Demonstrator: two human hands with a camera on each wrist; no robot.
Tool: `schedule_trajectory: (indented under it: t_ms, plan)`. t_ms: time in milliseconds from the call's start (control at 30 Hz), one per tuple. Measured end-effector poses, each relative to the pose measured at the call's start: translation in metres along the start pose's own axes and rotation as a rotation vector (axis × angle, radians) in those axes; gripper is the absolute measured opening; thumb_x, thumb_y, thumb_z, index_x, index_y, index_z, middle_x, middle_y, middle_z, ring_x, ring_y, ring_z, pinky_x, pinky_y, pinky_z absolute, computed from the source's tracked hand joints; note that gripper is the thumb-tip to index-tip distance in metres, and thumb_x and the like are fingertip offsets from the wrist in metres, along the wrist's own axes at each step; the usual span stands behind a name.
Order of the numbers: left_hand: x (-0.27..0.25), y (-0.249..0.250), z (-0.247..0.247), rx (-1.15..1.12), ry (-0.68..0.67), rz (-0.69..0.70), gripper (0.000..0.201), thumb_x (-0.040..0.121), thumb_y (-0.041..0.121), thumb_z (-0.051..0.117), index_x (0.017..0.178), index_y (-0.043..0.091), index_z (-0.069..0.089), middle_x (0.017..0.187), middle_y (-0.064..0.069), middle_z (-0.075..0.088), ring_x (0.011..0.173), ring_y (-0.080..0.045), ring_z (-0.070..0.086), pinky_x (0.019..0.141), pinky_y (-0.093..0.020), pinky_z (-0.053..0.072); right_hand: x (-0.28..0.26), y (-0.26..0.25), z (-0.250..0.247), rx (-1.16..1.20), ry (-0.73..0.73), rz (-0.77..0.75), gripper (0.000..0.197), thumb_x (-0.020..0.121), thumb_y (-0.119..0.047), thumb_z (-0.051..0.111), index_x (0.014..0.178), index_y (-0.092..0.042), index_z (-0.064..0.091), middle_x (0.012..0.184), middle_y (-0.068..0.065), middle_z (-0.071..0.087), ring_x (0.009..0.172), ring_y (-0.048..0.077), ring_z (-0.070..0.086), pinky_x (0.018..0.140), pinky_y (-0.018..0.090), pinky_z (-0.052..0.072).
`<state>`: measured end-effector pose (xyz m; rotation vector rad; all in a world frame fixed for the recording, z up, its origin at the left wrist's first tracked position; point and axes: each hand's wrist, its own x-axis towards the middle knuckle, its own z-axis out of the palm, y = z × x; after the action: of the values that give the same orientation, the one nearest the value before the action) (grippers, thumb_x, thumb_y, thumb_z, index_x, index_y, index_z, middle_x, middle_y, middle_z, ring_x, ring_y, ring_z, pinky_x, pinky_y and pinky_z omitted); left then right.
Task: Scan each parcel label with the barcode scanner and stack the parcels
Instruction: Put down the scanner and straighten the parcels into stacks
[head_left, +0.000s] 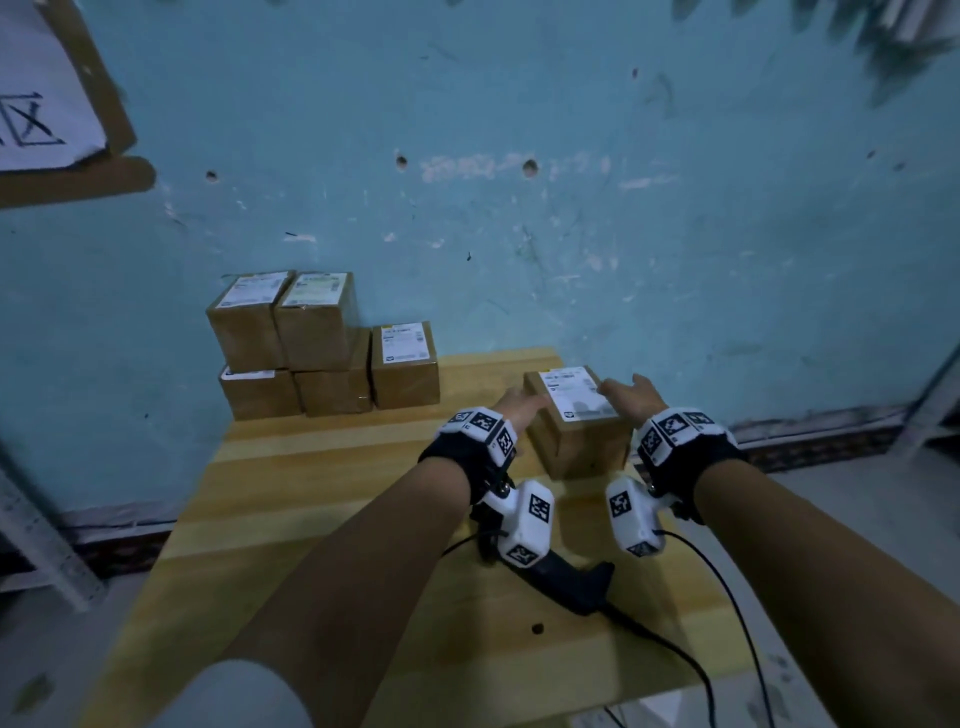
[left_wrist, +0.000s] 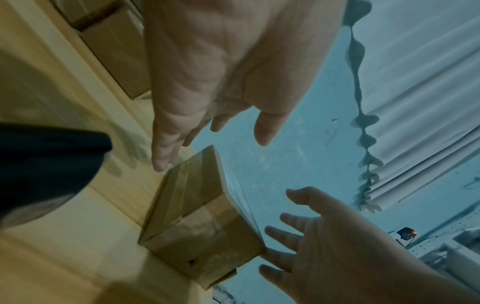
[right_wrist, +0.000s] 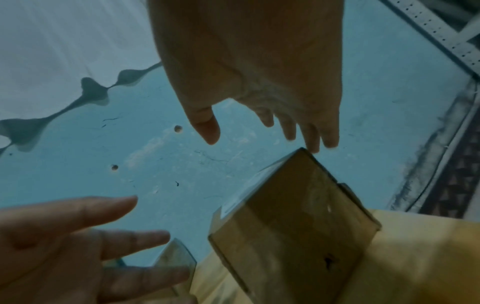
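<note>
A lone parcel (head_left: 576, 421) sat at the table's (head_left: 322, 519) two o'clock corner, bracketed by the left hand (head_left: 519, 410) at nine o'clock and right hand (head_left: 631, 397) at three, fingers straight, neither gripping, equally near.

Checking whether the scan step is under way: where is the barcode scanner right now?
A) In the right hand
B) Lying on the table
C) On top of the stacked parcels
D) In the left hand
B: the barcode scanner lies on the table beneath the wrists, with both the left hand and right hand open beside the parcel.
</note>
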<state>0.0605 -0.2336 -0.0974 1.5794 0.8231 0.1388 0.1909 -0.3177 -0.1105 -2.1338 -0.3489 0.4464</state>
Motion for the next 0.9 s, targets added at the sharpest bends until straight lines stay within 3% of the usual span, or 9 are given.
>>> schedule_trajectory:
  t_ms: [133, 233, 300, 367, 467, 533, 667, 800, 900]
  plan:
    - [0.007, -0.007, 0.003, 0.065, -0.02, -0.051, 0.053, 0.097, 0.028, 0.046, 0.142, 0.002, 0.033, 0.148, -0.015, 0.035, 0.131, -0.035, 0.039, 0.102, -0.04, 0.041, 0.001, 0.006, 0.004, -0.065, -0.059, 0.039, 0.065, 0.094, -0.027, 0.049, 0.145, 0.004, 0.024, 0.152, 0.021, 0.027, 0.137, 0.033, 0.034, 0.104, 0.034, 0.033]
    - [0.008, -0.009, 0.007, 0.098, -0.017, -0.046, 0.05, 0.097, 0.023, 0.047, 0.138, -0.003, 0.037, 0.141, -0.021, 0.042, 0.125, -0.036, 0.046, 0.091, -0.035, 0.041, 0.002, 0.01, 0.004, -0.079, -0.027, 0.07, 0.061, 0.093, -0.025, 0.051, 0.141, 0.006, 0.031, 0.146, 0.023, 0.036, 0.132, 0.035, 0.04, 0.1, 0.034, 0.036]
    - [0.006, -0.009, 0.013, 0.111, -0.027, -0.032, 0.046, 0.097, 0.021, 0.047, 0.134, -0.005, 0.042, 0.136, -0.022, 0.047, 0.113, -0.033, 0.052, 0.087, -0.035, 0.041, 0.002, 0.015, 0.006, -0.074, -0.081, 0.069, 0.053, 0.093, -0.025, 0.05, 0.134, 0.008, 0.043, 0.126, 0.025, 0.052, 0.11, 0.034, 0.054, 0.081, 0.033, 0.044]
    - [0.004, -0.009, 0.019, 0.124, -0.028, -0.013, 0.042, 0.097, 0.021, 0.047, 0.13, -0.005, 0.047, 0.128, -0.02, 0.054, 0.105, -0.03, 0.054, 0.084, -0.035, 0.041, 0.0, 0.018, 0.009, -0.047, -0.117, 0.068, 0.047, 0.093, -0.021, 0.051, 0.128, 0.009, 0.049, 0.112, 0.024, 0.056, 0.088, 0.03, 0.056, 0.065, 0.031, 0.041]
    - [0.001, -0.005, 0.023, 0.183, -0.033, 0.044, 0.04, 0.099, 0.018, 0.042, 0.13, -0.005, 0.048, 0.132, -0.024, 0.052, 0.119, -0.039, 0.052, 0.082, -0.038, 0.041, -0.002, 0.019, 0.017, -0.052, -0.019, -0.005, 0.044, 0.088, -0.014, 0.056, 0.126, 0.008, 0.05, 0.127, 0.025, 0.056, 0.11, 0.036, 0.058, 0.082, 0.035, 0.044]
    - [-0.002, -0.003, 0.021, 0.188, -0.03, 0.061, 0.039, 0.099, 0.016, 0.041, 0.13, -0.005, 0.047, 0.137, -0.026, 0.047, 0.117, -0.035, 0.053, 0.079, -0.038, 0.044, -0.006, 0.014, 0.023, -0.023, 0.055, -0.057, 0.048, 0.084, -0.014, 0.061, 0.126, 0.006, 0.05, 0.131, 0.026, 0.053, 0.117, 0.038, 0.054, 0.091, 0.038, 0.045]
    - [-0.001, 0.009, -0.002, 0.116, 0.066, 0.114, 0.036, 0.096, 0.01, 0.044, 0.128, -0.004, 0.05, 0.133, -0.024, 0.052, 0.121, -0.039, 0.051, 0.08, -0.033, 0.042, -0.011, -0.011, 0.037, 0.039, 0.066, -0.161, 0.056, 0.083, -0.017, 0.064, 0.13, 0.003, 0.041, 0.135, 0.024, 0.044, 0.122, 0.037, 0.048, 0.098, 0.038, 0.041]
    - [-0.002, 0.028, -0.038, 0.044, 0.148, 0.187, 0.04, 0.094, 0.009, 0.048, 0.132, 0.001, 0.048, 0.137, -0.015, 0.051, 0.123, -0.031, 0.051, 0.103, -0.034, 0.042, -0.015, -0.045, 0.057, 0.155, 0.045, -0.272, 0.061, 0.082, -0.014, 0.065, 0.134, -0.003, 0.036, 0.137, 0.019, 0.037, 0.124, 0.033, 0.044, 0.101, 0.036, 0.038]
    - [0.0, 0.033, -0.066, -0.019, 0.208, 0.226, 0.039, 0.091, 0.003, 0.048, 0.131, 0.0, 0.048, 0.133, -0.016, 0.054, 0.121, -0.031, 0.052, 0.095, -0.031, 0.044, -0.018, -0.066, 0.078, 0.21, 0.004, -0.337, 0.063, 0.082, -0.009, 0.064, 0.137, -0.005, 0.033, 0.138, 0.019, 0.033, 0.128, 0.031, 0.039, 0.102, 0.034, 0.036]
